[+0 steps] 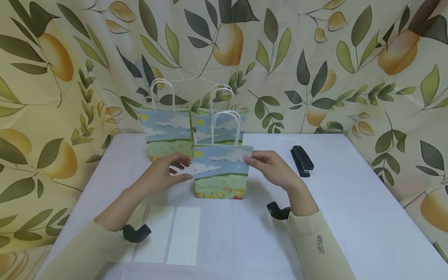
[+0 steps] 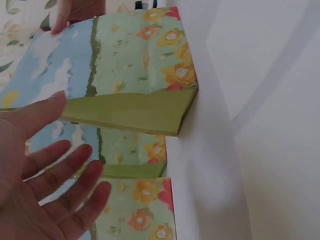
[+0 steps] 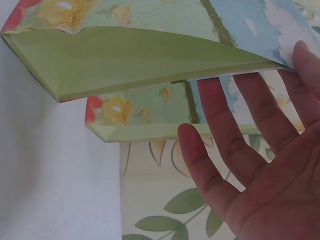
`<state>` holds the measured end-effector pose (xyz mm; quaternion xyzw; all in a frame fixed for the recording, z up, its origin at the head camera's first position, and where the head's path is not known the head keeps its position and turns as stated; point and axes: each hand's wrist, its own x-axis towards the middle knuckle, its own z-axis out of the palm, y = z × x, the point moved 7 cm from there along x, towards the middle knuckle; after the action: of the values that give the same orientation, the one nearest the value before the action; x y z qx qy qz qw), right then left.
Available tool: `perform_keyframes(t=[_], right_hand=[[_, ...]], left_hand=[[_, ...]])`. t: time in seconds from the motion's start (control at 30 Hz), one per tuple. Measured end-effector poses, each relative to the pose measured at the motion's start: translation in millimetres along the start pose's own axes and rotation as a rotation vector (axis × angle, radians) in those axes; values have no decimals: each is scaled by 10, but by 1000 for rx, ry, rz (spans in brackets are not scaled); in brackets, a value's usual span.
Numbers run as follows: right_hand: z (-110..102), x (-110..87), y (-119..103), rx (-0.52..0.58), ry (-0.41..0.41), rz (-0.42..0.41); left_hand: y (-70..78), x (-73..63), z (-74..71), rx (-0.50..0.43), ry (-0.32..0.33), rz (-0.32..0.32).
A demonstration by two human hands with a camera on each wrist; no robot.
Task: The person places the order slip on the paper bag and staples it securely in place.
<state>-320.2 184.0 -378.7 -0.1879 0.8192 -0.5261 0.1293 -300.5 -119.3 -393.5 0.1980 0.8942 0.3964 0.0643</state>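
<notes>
A small paper gift bag with white twisted handles, printed with sky, meadow and flowers, stands upright at the front of the group. My right hand pinches its upper right edge, thumb on the printed front and fingers behind, as the right wrist view shows. Beside the bag's left side is my left hand, its fingers spread and loosely bent, holding nothing. The left thumb lies close to the green side panel; whether it touches cannot be told. Two matching bags stand behind, a left one and a partly hidden one.
To the right on the white table lies a black stapler. Several pale rectangular cards lie in a row at the front left, partly under the left forearm. A leaf-and-fruit patterned cloth hangs behind the table.
</notes>
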Motion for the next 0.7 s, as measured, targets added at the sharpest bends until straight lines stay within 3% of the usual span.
perform_keyframes(t=[0.27, 0.43, 0.53, 0.7], right_hand=[[-5, -1, 0, -7, 0, 4], [-7, -4, -11, 0, 1, 13], [-8, -3, 1, 4, 2, 18], [-6, -9, 14, 12, 8, 21]], left_hand=[[-129, -296, 197, 239, -158, -105], [-191, -424, 410, 389, -237, -59], [-217, -480, 503, 441, -264, -57], [-218, -520, 570, 449, -263, -106]])
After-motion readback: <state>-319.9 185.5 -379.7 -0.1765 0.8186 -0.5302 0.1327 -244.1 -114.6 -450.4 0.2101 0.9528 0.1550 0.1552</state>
